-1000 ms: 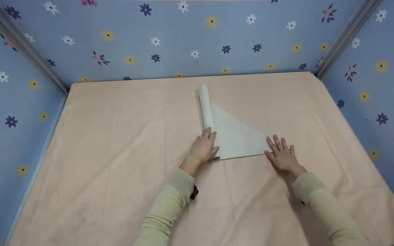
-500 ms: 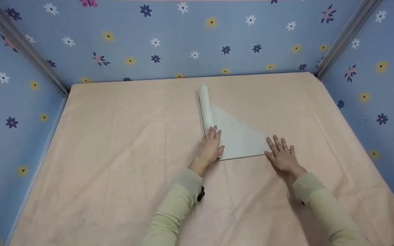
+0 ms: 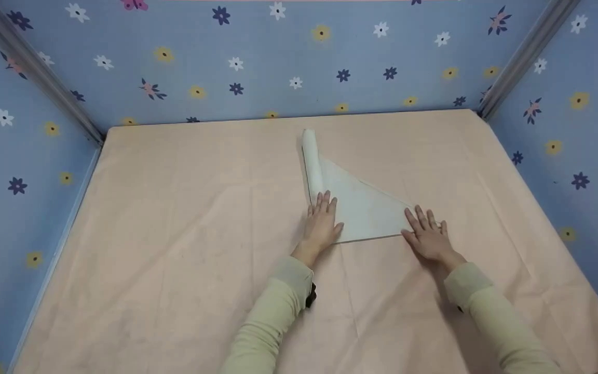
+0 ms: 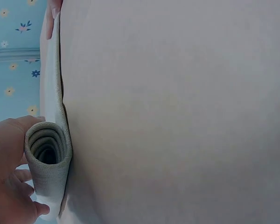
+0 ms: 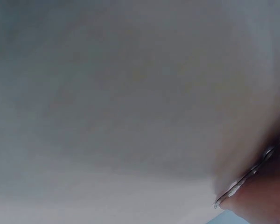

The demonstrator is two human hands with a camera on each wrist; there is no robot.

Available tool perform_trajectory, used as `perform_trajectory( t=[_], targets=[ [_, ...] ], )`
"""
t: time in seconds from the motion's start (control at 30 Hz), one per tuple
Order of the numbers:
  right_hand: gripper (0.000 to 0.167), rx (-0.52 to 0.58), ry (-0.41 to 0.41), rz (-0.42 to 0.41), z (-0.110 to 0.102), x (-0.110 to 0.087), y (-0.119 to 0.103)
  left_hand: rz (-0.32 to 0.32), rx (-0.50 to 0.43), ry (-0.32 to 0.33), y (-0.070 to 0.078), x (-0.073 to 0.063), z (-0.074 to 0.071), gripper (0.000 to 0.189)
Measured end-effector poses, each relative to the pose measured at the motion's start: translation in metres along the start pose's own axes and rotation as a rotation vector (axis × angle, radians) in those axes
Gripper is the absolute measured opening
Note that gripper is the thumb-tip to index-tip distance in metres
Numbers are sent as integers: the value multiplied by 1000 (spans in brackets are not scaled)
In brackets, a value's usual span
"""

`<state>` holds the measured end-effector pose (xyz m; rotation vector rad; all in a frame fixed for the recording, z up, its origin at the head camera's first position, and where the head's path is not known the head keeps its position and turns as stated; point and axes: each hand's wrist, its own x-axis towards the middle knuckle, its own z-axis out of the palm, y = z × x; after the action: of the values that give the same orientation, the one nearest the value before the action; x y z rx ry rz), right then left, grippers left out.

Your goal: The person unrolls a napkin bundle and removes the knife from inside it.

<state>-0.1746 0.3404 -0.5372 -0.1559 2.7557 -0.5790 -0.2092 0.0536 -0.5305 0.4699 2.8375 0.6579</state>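
Observation:
A pale mint cloth (image 3: 369, 210) lies on the peach table cover, its left side wound into a long roll (image 3: 311, 156) and its right side flat and tapering. My left hand (image 3: 321, 224) rests over the near end of that roll with fingers stretched forward. Seen from the left wrist, the roll's end (image 4: 49, 179) shows several spiral layers, and the left hand (image 4: 9, 172) lies along its far side. My right hand (image 3: 427, 236) presses the cloth's narrow right end with spread fingers, covering most of the tip. Only part of the right hand (image 5: 266, 198) enters the right wrist view.
The peach cover (image 3: 174, 249) spreads over the whole table, with light creases. Blue panels with a flower print (image 3: 257, 57) rise behind it and at both sides, joined at grey corner posts (image 3: 530, 54).
My left hand has slid a little to the right, onto the near end of the roll, which it now hides in the head view. The right hand stays in place.

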Motion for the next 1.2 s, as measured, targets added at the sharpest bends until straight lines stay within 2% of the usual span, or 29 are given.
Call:
perform_trajectory(
  t=[0.7, 0.97, 1.2],
  targets=[
    [67, 2, -1, 5, -2, 1, -1, -20, -1, 2, -13, -4, 7, 67],
    [83, 108, 41, -94, 4, 0, 14, -17, -11, -12, -17, -7, 5, 67],
    [68, 20, 3, -25, -1, -1, 2, -18, -32, -16, -19, -9, 4, 67]
  ],
)
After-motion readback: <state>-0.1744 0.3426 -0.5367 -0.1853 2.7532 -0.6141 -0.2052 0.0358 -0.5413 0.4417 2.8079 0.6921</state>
